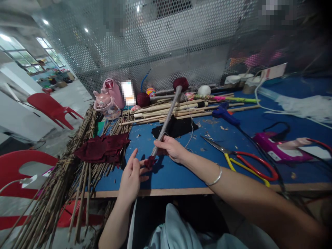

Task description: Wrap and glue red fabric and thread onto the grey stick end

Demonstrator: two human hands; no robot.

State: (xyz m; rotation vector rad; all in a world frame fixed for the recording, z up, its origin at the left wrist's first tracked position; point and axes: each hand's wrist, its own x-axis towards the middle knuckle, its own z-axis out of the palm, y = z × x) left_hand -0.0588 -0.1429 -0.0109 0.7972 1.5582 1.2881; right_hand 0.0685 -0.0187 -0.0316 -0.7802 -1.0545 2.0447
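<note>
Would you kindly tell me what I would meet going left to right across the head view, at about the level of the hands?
Nearer red chair, dark red cloth, left hand, dark red scrap, right hand, scissors, purple box.

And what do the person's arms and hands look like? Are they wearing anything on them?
The left hand and right hand are bare, with no gloves. A thin, shiny silver bangle goes around the right forearm; none shows on the left one. No sleeves cover the parts of the forearms you can see.
</note>
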